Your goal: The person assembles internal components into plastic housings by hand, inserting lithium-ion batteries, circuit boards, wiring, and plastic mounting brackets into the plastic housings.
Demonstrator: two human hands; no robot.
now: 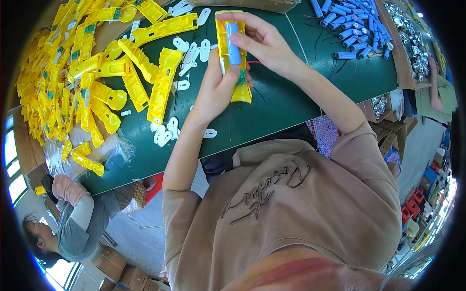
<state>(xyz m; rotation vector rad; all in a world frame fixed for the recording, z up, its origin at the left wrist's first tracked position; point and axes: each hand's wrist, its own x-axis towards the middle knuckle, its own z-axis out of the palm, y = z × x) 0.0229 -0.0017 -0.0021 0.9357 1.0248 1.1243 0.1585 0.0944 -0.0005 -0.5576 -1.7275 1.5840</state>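
Note:
Over the green table I hold a long yellow plastic housing half (pixel 241 93), its hollow side up. My left hand (pixel 219 87) is closed round its lower part, thumb next to a small green circuit board (pixel 242 76). A blue cylindrical battery (pixel 233 54) lies lengthwise in the upper part of the housing. My right hand (pixel 262 43) rests its thumb on the battery, while its fingers curl over the housing's top end. Thin red and black wires stick out on the right side of the housing.
A big heap of yellow housings (pixel 73 63) covers the left. White oval plastic pieces (pixel 167 131) lie near my left forearm. Several blue batteries (pixel 357 29) are piled at the far right, beside a box of shiny metal parts (pixel 405 39). Another person (pixel 77 228) sits at lower left.

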